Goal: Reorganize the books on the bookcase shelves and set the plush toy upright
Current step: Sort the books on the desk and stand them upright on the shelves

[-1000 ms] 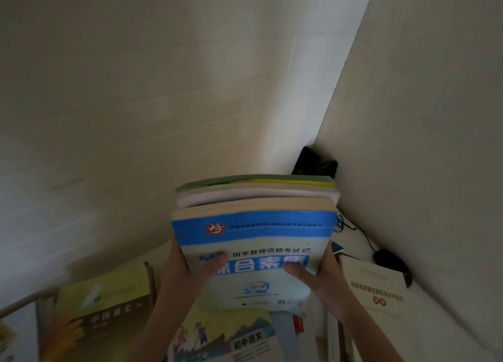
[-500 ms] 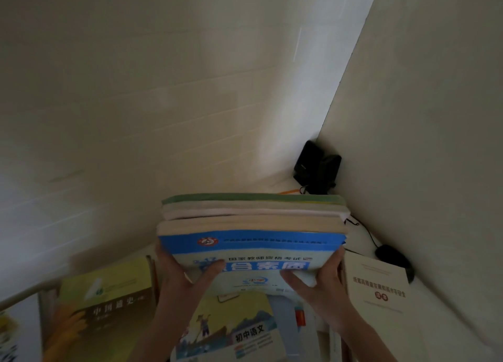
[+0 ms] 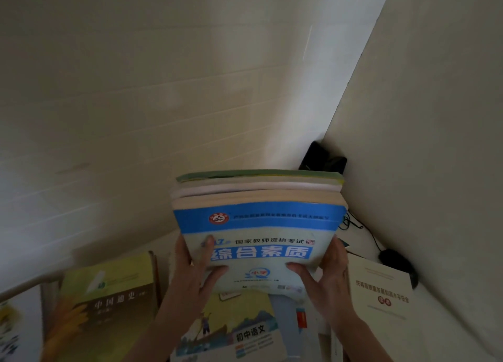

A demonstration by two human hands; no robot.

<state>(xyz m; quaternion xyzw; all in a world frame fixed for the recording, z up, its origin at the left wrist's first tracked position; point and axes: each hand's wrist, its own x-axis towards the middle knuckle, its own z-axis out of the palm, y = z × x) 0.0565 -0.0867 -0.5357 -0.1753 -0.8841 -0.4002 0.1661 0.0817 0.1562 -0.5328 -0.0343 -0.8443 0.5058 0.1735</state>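
Note:
A stack of books (image 3: 258, 217) with a blue-and-white cover on top is held up in front of me, over a white surface in a wall corner. My left hand (image 3: 193, 269) grips the stack's left edge, thumb on the cover. My right hand (image 3: 326, 272) grips its right edge, thumb also on the cover. Under the stack lie a yellow-green history book (image 3: 106, 293) at the left, an illustrated language book (image 3: 234, 331) in the middle and a cream booklet (image 3: 381, 293) at the right. No plush toy is in view.
A black device (image 3: 321, 157) stands in the far corner where the two walls meet, with a thin cable (image 3: 362, 228) running to a black mouse (image 3: 397, 263) on the white surface (image 3: 441, 323) by the right wall. Another cover (image 3: 11, 331) shows at the left edge.
The stack dipped lower half a second ago and has come back up and tilted toward me, so more of the blue cover shows. Both hands kept their grip.

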